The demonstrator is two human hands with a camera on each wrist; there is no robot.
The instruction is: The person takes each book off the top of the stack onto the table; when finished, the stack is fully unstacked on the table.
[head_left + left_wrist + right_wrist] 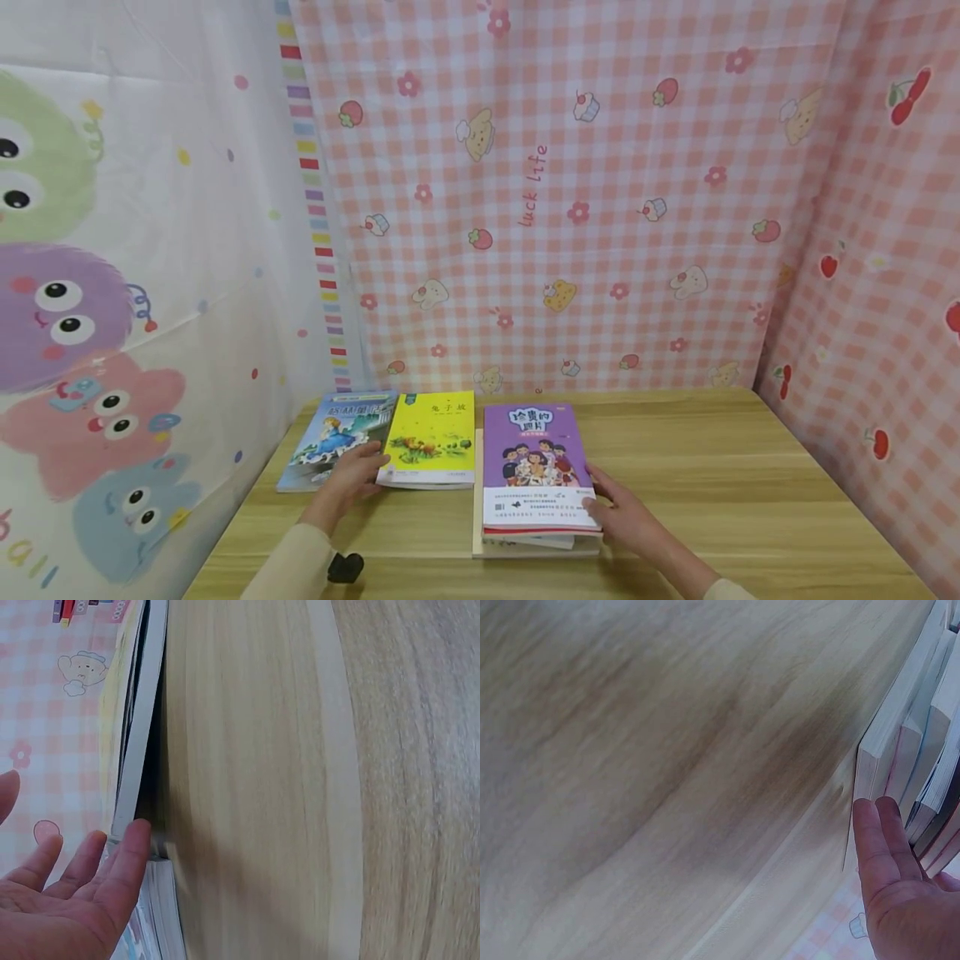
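A yellow picture-covered book (438, 429) lies flat beside a blue book (341, 429) with a girl in a blue dress on its cover. My left hand (352, 479) reaches over the lower right of the blue book, fingertips at the yellow book's left edge. In the left wrist view its fingers (127, 874) are spread, close to a book edge. To the right, a purple book (534, 450) tops a stack of several books. My right hand (622, 508) touches the stack's right side; in the right wrist view two straight fingers (877, 847) lie against the page edges (881, 761).
Everything lies on a wood-grain table (690, 475). A small black object (346, 568) shows by the left sleeve. Behind stands a pink checked curtain (615, 167), and a white cartoon cloth (195, 275) hangs at the left.
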